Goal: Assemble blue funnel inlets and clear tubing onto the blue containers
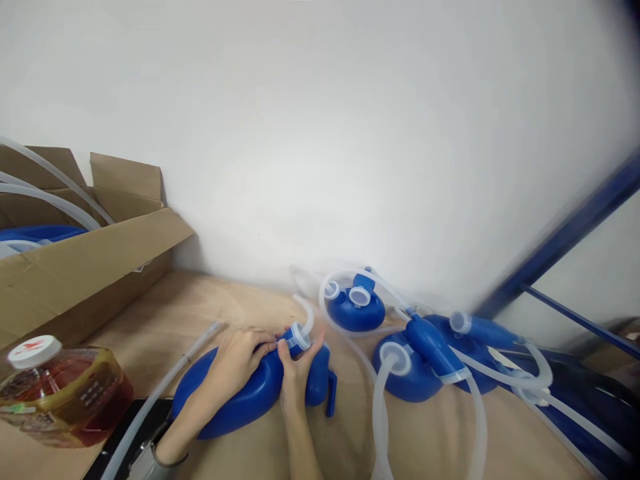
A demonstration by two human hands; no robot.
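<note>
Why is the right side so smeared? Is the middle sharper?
Head view: the blue bar at right is streaked with blur; the left hand and right hand on the blue bottle are sharper; the wall is evenly lit, with soft shadow under the box.

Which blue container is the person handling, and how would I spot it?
Start at the open cardboard box on the left of the wooden tabletop. Right of it lies a flattish blue container. It alone is held: the left hand and right hand meet at its white-ringed neck, while the other blue containers sit untouched farther right.
</note>
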